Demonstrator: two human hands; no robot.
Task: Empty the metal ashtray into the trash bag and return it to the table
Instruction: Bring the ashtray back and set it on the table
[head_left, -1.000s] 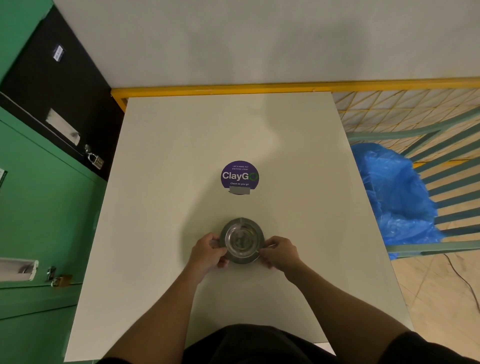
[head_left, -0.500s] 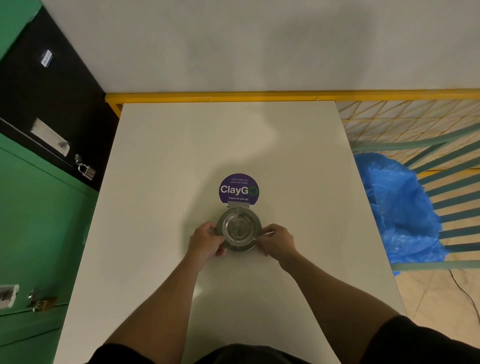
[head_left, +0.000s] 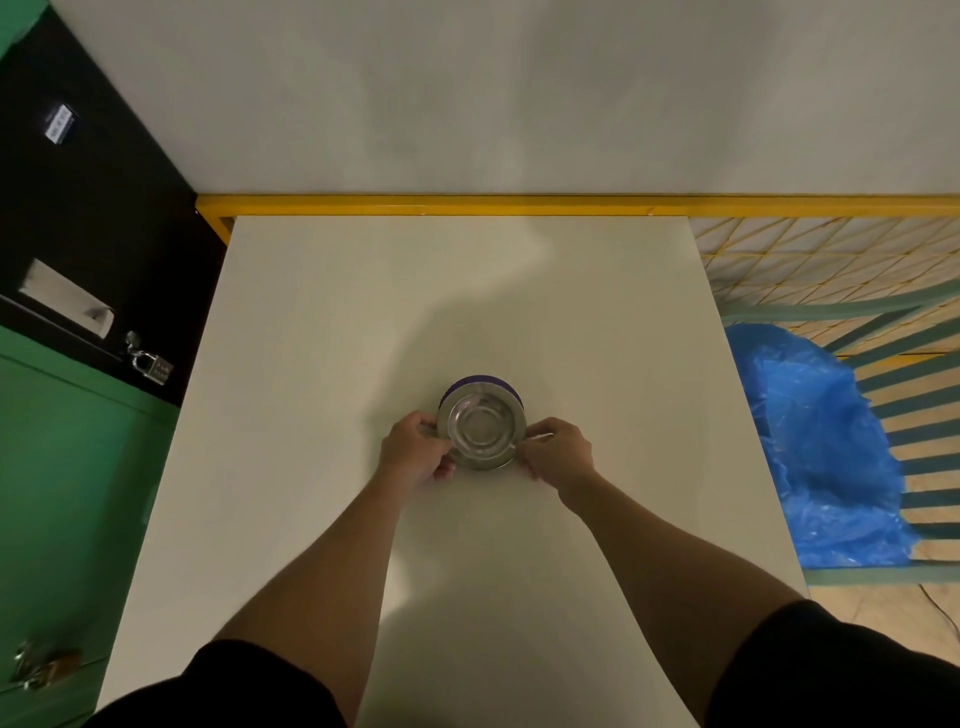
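Observation:
The round metal ashtray (head_left: 481, 427) sits upright near the middle of the white table (head_left: 322, 322), its bowl shiny with nothing visible inside. It covers most of a purple round sticker (head_left: 478, 382), of which only the far rim shows. My left hand (head_left: 415, 451) grips the ashtray's left rim and my right hand (head_left: 556, 449) pinches its right rim. The blue trash bag (head_left: 815, 447) hangs beside the table's right edge, inside a green slatted frame.
A yellow rail (head_left: 467, 204) runs along the table's far edge against a grey wall. Green lockers (head_left: 62, 467) with padlocks (head_left: 153, 366) stand close on the left. A green slatted frame (head_left: 924, 415) and tiled floor lie to the right.
Both hands have slid the ashtray away from me across the table until it covers the purple sticker. The grip on both rims is unchanged.

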